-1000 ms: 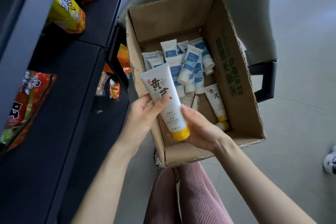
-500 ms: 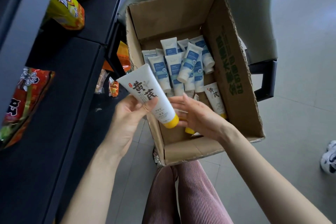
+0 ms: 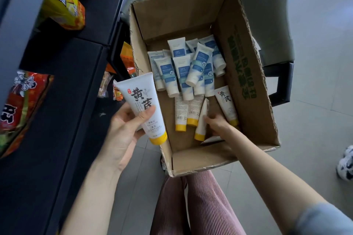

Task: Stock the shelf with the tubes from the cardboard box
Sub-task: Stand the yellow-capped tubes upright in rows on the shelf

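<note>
My left hand [image 3: 122,131] grips a white tube with a yellow cap and black characters [image 3: 142,105], held just left of the open cardboard box [image 3: 246,89]. My right hand [image 3: 217,123] reaches down into the box, fingers closing around another yellow-capped tube [image 3: 201,122] that stands on edge on the box floor. Two more yellow-capped tubes [image 3: 185,112] lie face down beside it, and one [image 3: 226,103] lies face up to the right. Several white-and-blue tubes [image 3: 188,68] are piled at the back of the box. The dark shelf [image 3: 63,86] runs along the left.
Yellow snack bags [image 3: 61,4] and a red snack bag [image 3: 21,105] lie on the shelf levels. More small packets [image 3: 127,59] sit on a lower level by the box. My striped trouser legs [image 3: 196,206] are below, a grey chair [image 3: 267,15] behind the box.
My right hand let go of the first tube and dropped into the box onto another tube. My left hand carried the first tube leftward, out of the box.
</note>
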`<state>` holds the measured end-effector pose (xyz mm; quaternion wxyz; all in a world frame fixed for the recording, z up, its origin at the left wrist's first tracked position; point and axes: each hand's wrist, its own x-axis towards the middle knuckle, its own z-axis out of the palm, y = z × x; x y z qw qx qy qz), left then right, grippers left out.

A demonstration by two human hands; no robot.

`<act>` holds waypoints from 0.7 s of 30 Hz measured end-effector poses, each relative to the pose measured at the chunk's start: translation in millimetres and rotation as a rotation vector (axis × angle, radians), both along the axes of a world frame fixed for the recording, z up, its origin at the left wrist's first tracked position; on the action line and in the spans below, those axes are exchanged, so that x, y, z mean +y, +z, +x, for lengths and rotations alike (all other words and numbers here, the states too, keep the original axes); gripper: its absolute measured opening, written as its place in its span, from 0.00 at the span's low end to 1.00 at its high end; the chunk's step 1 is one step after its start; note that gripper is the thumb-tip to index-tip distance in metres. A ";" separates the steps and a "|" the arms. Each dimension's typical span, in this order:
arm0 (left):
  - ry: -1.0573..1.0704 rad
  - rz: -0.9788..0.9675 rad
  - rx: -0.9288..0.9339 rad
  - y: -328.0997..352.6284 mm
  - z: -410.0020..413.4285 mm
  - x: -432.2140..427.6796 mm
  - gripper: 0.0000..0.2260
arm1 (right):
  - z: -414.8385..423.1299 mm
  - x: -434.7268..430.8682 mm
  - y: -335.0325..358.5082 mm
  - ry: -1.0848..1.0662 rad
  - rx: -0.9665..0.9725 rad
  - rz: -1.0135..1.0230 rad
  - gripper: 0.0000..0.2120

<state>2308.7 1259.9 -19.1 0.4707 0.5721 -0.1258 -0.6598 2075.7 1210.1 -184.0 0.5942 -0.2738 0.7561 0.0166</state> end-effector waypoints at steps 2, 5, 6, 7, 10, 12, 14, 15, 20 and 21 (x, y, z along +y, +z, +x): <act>0.022 0.026 0.030 -1.6 -0.9 -1.2 0.25 | 1.9 4.4 -4.3 0.029 0.039 0.020 0.24; 0.024 0.051 0.093 -3.3 0.2 -3.7 0.28 | 5.4 7.1 -6.7 -0.008 0.042 0.022 0.22; 0.024 0.059 0.113 -3.8 0.3 -4.8 0.29 | 5.8 7.8 -6.7 -0.021 0.033 0.034 0.23; 0.026 0.064 0.131 -4.5 0.6 -5.8 0.29 | 6.1 7.8 -6.0 -0.022 0.021 0.040 0.23; 0.031 0.086 0.181 -6.4 1.5 -8.3 0.29 | 6.1 7.2 -6.8 -0.007 -0.011 0.075 0.26; 0.037 0.096 0.213 -6.7 2.3 -9.5 0.28 | 9.5 7.8 -3.9 -0.035 -0.037 0.102 0.28; 0.034 0.103 0.225 -5.5 1.8 -10.4 0.26 | 14.5 9.4 -3.9 -0.035 -0.049 0.096 0.28; 0.028 0.109 0.215 -5.4 1.6 -10.3 0.24 | 17.4 10.3 -3.7 -0.020 -0.052 0.077 0.27; -0.057 0.123 0.132 -5.4 3.2 -8.6 0.27 | 24.6 17.7 -6.6 0.019 -0.096 -0.042 0.27; -0.063 0.126 0.115 -5.7 4.5 -6.9 0.28 | 25.3 18.1 -6.3 0.031 -0.094 -0.084 0.26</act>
